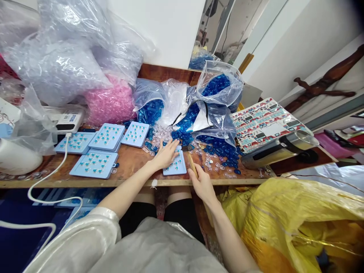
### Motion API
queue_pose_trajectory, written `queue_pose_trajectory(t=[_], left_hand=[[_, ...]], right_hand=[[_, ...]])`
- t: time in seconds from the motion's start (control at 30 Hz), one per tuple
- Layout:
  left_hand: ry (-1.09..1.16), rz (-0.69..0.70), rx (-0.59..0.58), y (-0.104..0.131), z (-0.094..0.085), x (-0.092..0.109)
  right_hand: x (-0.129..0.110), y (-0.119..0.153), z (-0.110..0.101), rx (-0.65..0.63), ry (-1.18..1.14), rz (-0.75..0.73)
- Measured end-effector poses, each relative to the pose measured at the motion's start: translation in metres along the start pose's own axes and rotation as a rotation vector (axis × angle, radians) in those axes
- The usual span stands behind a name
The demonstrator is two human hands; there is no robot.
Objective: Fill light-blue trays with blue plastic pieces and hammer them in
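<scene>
My left hand (166,154) lies with its fingers spread over the upper left part of a light blue tray (182,168), which bears small blue pieces in rows. Wrapped round the wooden handle (192,163) of a tool, my right hand (202,182) is just right of that tray. The tool's dark head (187,148) rests by the tray's top right corner. Blue pieces (182,135) and clear pieces (162,135) are heaped behind my left hand. Loose blue and clear pieces lie scattered to the right.
Further light blue trays (90,163) stand at the left, beside a white cable (66,153). Open bags of blue pieces (216,85) and a pink bag (110,100) line the back. A steel cup (273,151) lies at the right near a patterned box (267,121); a yellow sack (284,212) is below.
</scene>
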State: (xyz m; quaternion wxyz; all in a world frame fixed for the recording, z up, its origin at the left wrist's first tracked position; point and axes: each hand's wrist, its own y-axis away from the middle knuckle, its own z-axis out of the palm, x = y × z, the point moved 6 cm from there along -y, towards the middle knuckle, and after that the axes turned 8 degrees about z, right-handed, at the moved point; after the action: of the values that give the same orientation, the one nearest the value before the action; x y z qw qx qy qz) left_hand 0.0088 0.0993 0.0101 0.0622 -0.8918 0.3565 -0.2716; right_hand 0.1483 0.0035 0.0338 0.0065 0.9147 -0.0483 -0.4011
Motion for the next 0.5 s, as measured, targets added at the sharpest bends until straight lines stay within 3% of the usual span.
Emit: queue_pose_trajectory(t=[0.13,0.2,0.5], left_hand=[[0.088,-0.006,0.118,0.009,-0.025,-0.009],[0.069,0.019,0.122,0.012,-0.03,-0.012],[-0.053,0.133,0.024,0.004,-0.024,-0.007]], right_hand=[[0.006,0.003,-0.004,-0.001,-0.017,0.023],[0.007,0.004,-0.004,-0.012,-0.025,0.033],[0.002,0.004,-0.001,-0.022,-0.006,0.014]])
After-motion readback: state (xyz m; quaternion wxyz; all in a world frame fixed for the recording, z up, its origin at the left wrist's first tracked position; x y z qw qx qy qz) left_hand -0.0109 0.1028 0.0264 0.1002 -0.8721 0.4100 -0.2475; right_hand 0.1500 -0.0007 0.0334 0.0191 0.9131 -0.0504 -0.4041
